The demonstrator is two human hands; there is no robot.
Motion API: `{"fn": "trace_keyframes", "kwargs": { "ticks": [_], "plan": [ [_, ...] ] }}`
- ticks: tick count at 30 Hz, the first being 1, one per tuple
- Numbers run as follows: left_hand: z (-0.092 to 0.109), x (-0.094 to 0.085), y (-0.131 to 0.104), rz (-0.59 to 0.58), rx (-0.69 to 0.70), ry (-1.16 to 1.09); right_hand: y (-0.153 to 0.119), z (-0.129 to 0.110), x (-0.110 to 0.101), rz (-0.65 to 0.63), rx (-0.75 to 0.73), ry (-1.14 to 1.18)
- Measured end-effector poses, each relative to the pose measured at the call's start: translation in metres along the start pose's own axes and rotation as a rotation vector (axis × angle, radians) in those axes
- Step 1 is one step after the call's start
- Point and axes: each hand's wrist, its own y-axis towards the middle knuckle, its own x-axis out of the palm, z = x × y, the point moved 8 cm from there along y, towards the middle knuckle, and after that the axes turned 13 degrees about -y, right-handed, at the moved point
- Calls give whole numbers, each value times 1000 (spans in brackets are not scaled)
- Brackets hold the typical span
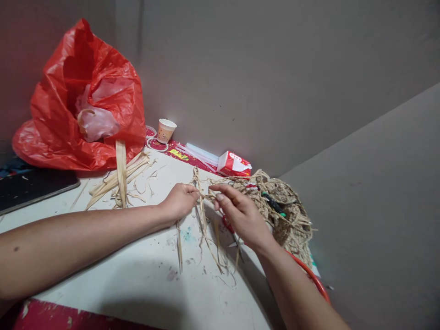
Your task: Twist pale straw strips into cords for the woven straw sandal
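My left hand (180, 202) pinches a thin braid (196, 176) of dry, straw-coloured plant fibre, with thumb and forefinger closed on it. Loose strands (202, 224) hang from the braid across the white tabletop. Just to the right, my right hand (240, 213) has its forefinger stretched out and its thumb curled against the other fingers, where a fibre strand (209, 197) runs in from the braid. Partly hidden beneath that hand lie scissors (237, 243) with red handles. Beside it is a heap of finished braid (287, 206).
A red plastic bag (89, 101) stands open at the back left, with flat dry leaf strips (120, 176) before it. A dark tablet-like slab (37, 188) lies at the left edge. Along the wall are a paper cup (167, 130) and a red-and-white tissue pack (234, 164).
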Motion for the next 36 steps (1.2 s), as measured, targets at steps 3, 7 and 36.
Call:
{"fn": "trace_keyframes", "kwargs": {
  "ticks": [3, 7, 36],
  "plan": [
    [0, -1, 1, -8, 12, 7, 2, 6, 16, -71, 52, 147],
    [-2, -2, 2, 6, 19, 3, 8, 12, 4, 96, 54, 78],
    [4, 1, 2, -19, 70, 97, 17, 12, 16, 70, 30, -211]
  ]
}}
